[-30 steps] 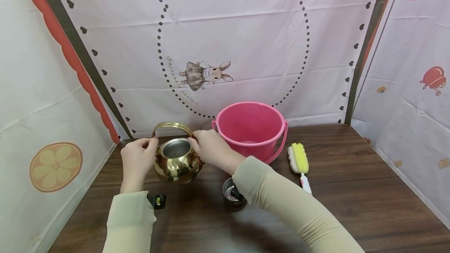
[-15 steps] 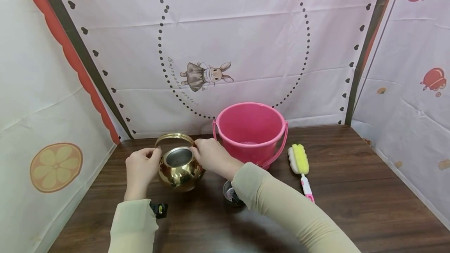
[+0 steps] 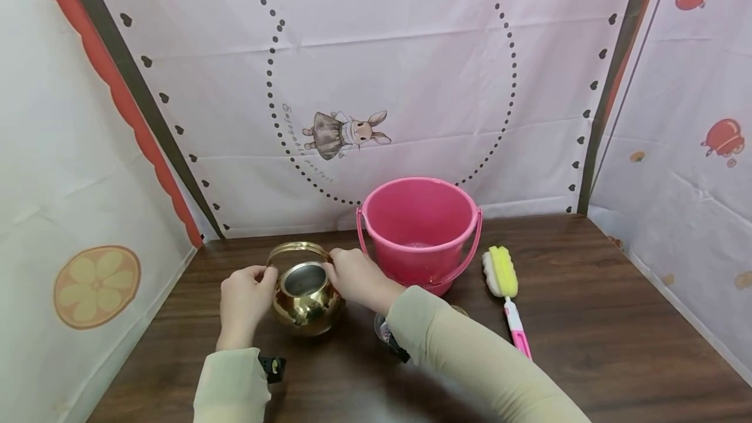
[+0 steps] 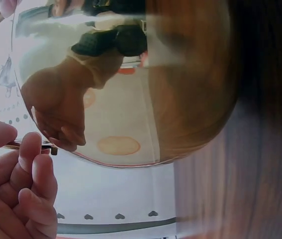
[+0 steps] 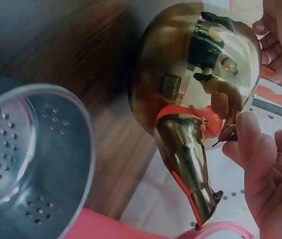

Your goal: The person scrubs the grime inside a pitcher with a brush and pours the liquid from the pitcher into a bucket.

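A gold teapot (image 3: 308,302) with an open top and an arched handle (image 3: 298,247) is at the left of the table. My left hand (image 3: 245,302) pinches the lower left end of the handle between thumb and finger. On the other side my right hand (image 3: 360,279) pinches the handle's right end. The right wrist view shows the teapot's spout (image 5: 185,164) beneath that hand. I cannot tell whether the teapot's base touches the table. A perforated metal strainer basket (image 5: 61,144) stands under my right forearm, partly hidden in the head view.
A pink bucket (image 3: 420,260) with its handle hanging down stands behind my right hand. To its right lies a yellow-and-white sponge brush (image 3: 502,273). A small gold edge (image 3: 460,311) peeks out behind my right sleeve. Printed cloth walls (image 3: 399,83) enclose the table (image 3: 617,318).
Both hands have lowered the teapot and shifted it slightly right, still gripping its handle. The head view has tilted up slightly. Bucket and brush stay put.
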`<state>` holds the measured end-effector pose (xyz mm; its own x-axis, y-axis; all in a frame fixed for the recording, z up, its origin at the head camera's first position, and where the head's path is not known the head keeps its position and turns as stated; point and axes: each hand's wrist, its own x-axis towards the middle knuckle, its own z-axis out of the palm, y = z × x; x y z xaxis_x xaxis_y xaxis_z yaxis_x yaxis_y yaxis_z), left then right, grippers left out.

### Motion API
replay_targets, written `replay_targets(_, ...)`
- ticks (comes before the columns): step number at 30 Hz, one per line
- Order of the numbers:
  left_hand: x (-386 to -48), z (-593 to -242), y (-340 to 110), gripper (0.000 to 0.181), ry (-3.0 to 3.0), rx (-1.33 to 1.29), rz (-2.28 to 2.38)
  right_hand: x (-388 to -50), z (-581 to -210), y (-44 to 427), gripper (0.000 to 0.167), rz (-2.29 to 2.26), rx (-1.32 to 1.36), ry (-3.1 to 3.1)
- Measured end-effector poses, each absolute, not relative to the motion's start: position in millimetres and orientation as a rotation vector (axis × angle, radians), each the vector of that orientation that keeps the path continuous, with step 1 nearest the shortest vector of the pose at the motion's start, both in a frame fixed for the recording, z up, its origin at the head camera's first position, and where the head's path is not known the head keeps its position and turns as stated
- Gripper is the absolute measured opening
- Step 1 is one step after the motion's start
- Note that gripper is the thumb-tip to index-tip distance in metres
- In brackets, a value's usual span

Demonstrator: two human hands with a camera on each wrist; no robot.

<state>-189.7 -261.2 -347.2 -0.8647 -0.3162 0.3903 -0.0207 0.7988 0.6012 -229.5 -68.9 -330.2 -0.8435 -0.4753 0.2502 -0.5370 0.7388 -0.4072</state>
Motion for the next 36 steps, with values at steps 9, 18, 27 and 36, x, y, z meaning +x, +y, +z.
replay_targets(9,-192,-362,-261,0.030,-2.507,0.293,-0.851,-232,-343,-69,0.023,0.768,0.791,-2.845)
replay_targets(18,-187,-365,-262,0.028,-2.462,0.271,-0.842,-228,-347,-72,0.020,0.801,0.788,-2.824)
replay_targets(27,-183,-366,-255,0.030,-2.406,0.281,-0.837,-227,-345,-67,0.029,0.848,0.776,-2.833)
replay_targets(36,-159,-359,-222,0.053,-2.182,0.150,-0.635,-200,-336,-33,0.041,0.825,0.787,-2.700)
